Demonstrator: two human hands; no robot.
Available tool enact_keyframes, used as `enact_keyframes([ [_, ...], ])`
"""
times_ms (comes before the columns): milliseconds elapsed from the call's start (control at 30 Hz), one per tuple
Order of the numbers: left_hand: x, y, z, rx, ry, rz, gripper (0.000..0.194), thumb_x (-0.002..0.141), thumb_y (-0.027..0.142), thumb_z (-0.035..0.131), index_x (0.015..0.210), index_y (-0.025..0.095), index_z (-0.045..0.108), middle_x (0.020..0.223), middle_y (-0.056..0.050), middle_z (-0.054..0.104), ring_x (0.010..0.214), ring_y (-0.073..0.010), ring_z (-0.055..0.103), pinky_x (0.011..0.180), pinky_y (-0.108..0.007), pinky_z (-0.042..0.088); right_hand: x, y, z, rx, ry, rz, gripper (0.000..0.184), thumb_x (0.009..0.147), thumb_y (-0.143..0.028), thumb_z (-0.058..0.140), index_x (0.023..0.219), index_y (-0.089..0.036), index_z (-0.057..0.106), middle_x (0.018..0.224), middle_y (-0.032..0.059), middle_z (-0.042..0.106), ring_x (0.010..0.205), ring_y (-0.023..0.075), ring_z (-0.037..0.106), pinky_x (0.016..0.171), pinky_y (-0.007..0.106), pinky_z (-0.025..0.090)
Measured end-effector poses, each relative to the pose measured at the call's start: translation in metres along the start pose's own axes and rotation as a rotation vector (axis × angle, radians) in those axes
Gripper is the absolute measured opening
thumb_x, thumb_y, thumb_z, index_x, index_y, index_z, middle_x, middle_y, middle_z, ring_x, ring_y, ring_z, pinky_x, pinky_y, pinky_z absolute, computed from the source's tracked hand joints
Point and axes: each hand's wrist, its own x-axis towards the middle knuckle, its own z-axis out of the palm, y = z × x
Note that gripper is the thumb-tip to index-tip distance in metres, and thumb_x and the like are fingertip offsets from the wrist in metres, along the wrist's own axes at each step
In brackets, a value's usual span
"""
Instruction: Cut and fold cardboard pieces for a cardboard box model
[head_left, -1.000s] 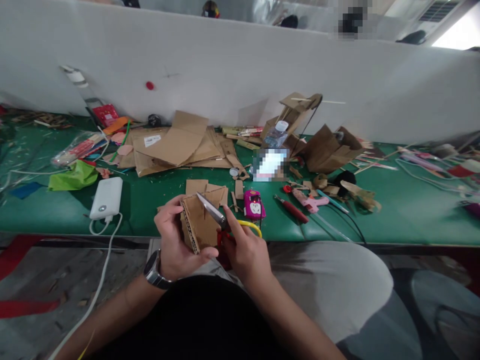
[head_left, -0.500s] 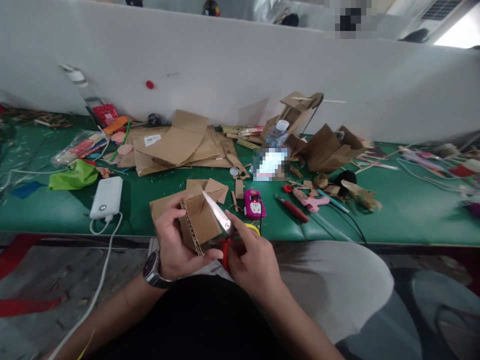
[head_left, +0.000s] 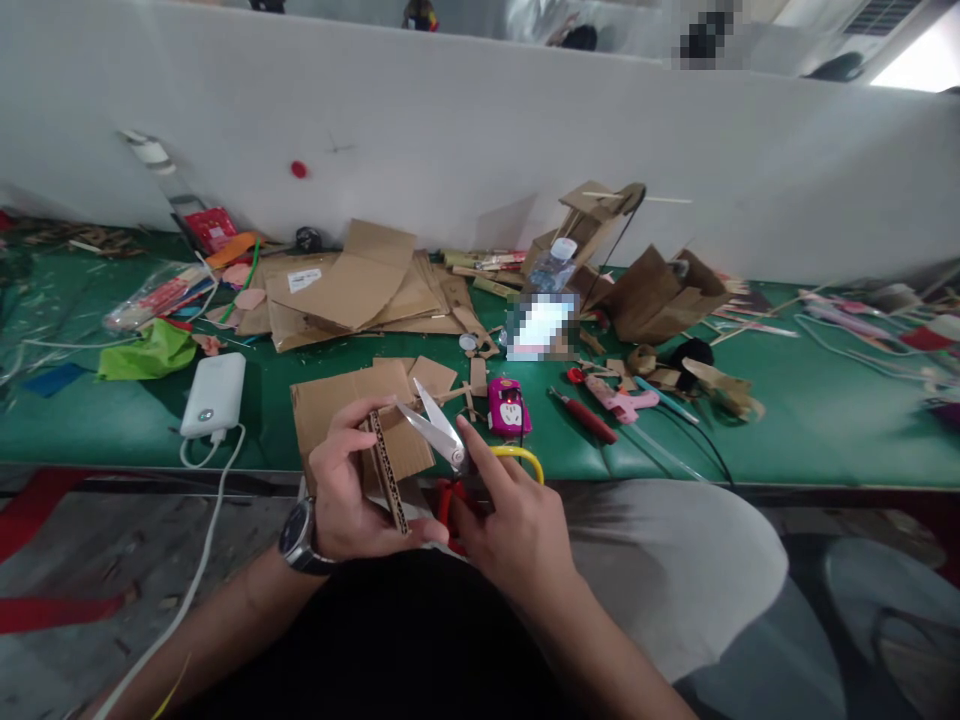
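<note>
My left hand (head_left: 352, 490), with a watch on the wrist, grips a piece of corrugated cardboard (head_left: 352, 420) by its lower edge and holds it tilted over the table's front edge. My right hand (head_left: 510, 520) is closed round the red and yellow handles of a pair of scissors (head_left: 439, 435). The two steel blades are spread apart and bite into the cardboard's right side. Small cardboard offcuts (head_left: 439, 378) lie on the green table (head_left: 787, 420) just behind the piece.
A white power bank (head_left: 214, 395) with a cable lies at left, and a pink socket (head_left: 508, 407) to the right of the scissors. A red-handled tool (head_left: 586, 418), a pink glue gun (head_left: 622, 402), flattened boxes (head_left: 352, 290) and a white partition (head_left: 480, 140) are behind.
The cardboard has turned in my left hand, showing more of its flat face at left. The scissor blades have opened wider and shifted slightly right.
</note>
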Motion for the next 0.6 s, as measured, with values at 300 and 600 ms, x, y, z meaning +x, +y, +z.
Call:
enact_keyframes([
  [300,-0.0027,0.0008,0.0000,-0.010,-0.027,-0.030,0.111,0.054,0.072,0.098,0.139,0.029,0.042,0.148,-0.016,0.053,0.132,-0.0412,0.063,0.101,-0.058,0.058,0.0021,-0.0004,0.0035,-0.064,0.010,-0.043,0.068,0.098,-0.023,0.060,0.165,-0.022,0.048,0.089,0.0047,0.079,0.067,0.0207,0.071,0.056,0.029,0.056],
  [600,-0.0011,0.0030,-0.0041,0.099,-0.045,-0.042,0.119,0.044,0.068,0.102,0.138,0.029,0.041,0.146,-0.017,0.055,0.131,-0.0440,0.064,0.104,-0.061,0.058,0.0013,-0.0019,0.0054,-0.079,-0.015,-0.030,0.066,0.099,-0.019,0.059,0.164,-0.021,0.049,0.090,0.0053,0.080,0.064,0.0193,0.071,0.054,0.027,0.054],
])
